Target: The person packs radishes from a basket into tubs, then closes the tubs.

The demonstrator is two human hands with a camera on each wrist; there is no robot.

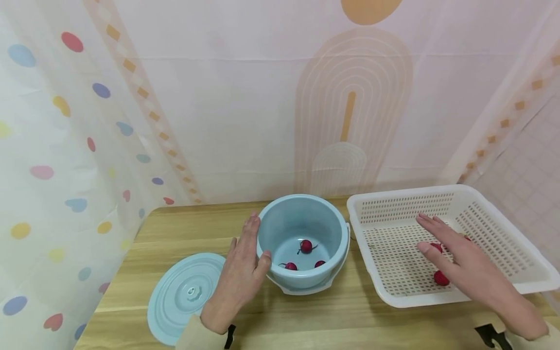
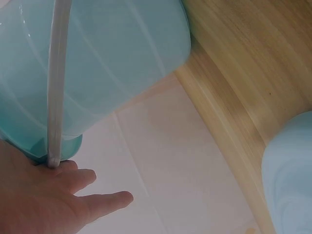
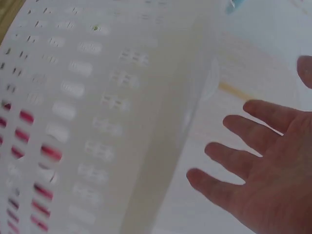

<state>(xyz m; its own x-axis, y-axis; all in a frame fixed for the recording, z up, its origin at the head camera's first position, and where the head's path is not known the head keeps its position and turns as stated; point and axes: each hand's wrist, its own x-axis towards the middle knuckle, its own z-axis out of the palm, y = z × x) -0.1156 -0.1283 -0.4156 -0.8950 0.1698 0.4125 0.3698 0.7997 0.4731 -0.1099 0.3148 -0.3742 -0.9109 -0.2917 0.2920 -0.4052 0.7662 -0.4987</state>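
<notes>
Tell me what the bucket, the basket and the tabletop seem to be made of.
Bucket: probably plastic, smooth and slightly glossy, with soft highlights. Basket: likely moulded plastic, its white walls pierced by regular slots. Tabletop: wood or wood-look laminate, showing streaked grain.

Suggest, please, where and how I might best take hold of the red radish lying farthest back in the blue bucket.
I would pinch the radish across its round body, coming from straight above. The bucket is open on top, but its wall surrounds the radish, so a sideways approach looks blocked; the thin ends sticking out would likely hold less firmly.
</notes>
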